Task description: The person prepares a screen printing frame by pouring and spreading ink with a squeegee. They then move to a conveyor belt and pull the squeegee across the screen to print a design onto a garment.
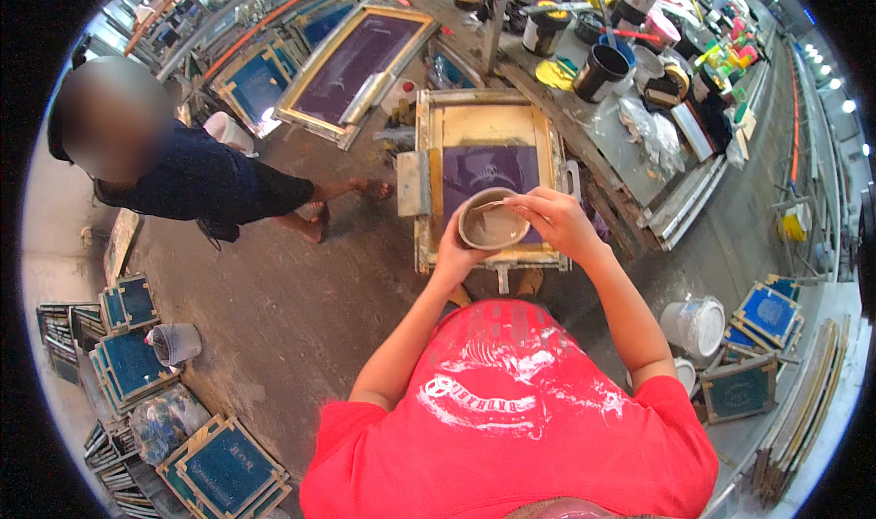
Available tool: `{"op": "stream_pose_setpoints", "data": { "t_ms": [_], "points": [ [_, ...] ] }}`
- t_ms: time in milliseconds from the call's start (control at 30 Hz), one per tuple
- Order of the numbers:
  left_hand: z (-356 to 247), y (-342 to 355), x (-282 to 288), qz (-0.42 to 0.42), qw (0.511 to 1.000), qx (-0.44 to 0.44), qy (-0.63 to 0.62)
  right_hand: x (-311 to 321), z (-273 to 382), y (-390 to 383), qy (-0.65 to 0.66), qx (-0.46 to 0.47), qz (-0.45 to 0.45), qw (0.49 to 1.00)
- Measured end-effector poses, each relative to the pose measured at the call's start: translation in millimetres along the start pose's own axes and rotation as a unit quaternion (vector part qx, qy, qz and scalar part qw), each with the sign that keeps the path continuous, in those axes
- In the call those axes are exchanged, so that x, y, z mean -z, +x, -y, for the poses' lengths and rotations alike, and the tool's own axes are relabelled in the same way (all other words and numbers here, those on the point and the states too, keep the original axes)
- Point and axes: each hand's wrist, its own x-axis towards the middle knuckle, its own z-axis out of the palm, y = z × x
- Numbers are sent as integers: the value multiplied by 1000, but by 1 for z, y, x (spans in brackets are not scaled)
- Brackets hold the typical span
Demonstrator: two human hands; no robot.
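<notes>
My left hand (454,256) is wrapped round the side of a small round tub (494,244) with greyish-brown, ink-like paste inside. The fingers of my right hand (560,222) are pinched at the tub's right rim on a thin pale stirring stick (494,205), whose end reaches into the tub. Below the tub lies a wooden-framed printing screen (553,145) with a purple mesh (484,166) in its lower part and yellowish tape across the top. A flat pale block (413,183) sits at the frame's left edge.
A person in dark clothes (205,180) stands at the left. At the right, a bench (630,180) carries several ink pots, including a black one (602,70). Another purple screen (358,63) lies beyond. Framed screens (228,469) lean at lower left; a white bucket (693,326) stands right.
</notes>
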Motion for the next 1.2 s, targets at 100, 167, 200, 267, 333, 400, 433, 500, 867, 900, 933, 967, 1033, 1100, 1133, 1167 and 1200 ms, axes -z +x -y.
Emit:
{"op": "stream_pose_setpoints", "data": {
  "t_ms": [100,167,200,267,333,400,433,500,867,900,933,967,1033,1100,1133,1167,1200],
  "points": [
    [-11,-2,0,-24,999,-6,41,12,-11,4,-90,21,-4,996],
    [-10,-4,-2,-43,999,6,13,20,-6,6,-97,20,44,994],
    [0,0,-2,-50,999,0,-7,14,-11,2,-63,23,16,998],
    [32,14,0,-21,999,-37,-3,15,-8,-4,-43,2,25,999],
    [23,6,5,-19,999,-26,23,4,5,1,-17,9,31,999],
    [36,6,12,-7,999,-49,-9,-2,17,7,-27,11,25,999],
    [28,2,8,-4,999,-37,7,0,16,8,-35,22,5,999],
    [17,6,7,0,999,-54,-1,5,9,11,-51,42,-34,997],
    [22,11,8,-6,997,-64,-34,1,13,16,-47,44,14,998],
    [24,16,11,-10,996,-81,-29,2,9,20,-72,49,-3,996],
    [25,16,12,-15,995,-92,-25,6,8,22,-81,35,-13,996],
    [22,17,14,-14,995,-96,-23,11,7,22,-101,10,-1,995],
    [10,15,9,-19,998,-56,-24,17,6,17,-105,7,6,994],
    [-1,12,4,-18,999,-33,-20,13,8,8,-72,-8,8,997],
    [0,11,4,-17,999,-31,-25,11,9,7,-56,-10,9,998],
    [2,10,5,-15,999,-29,-30,5,8,5,-35,-1,12,999],
    [3,8,5,-13,999,-27,-35,2,12,3,-26,-2,16,1000]
  ]
}}
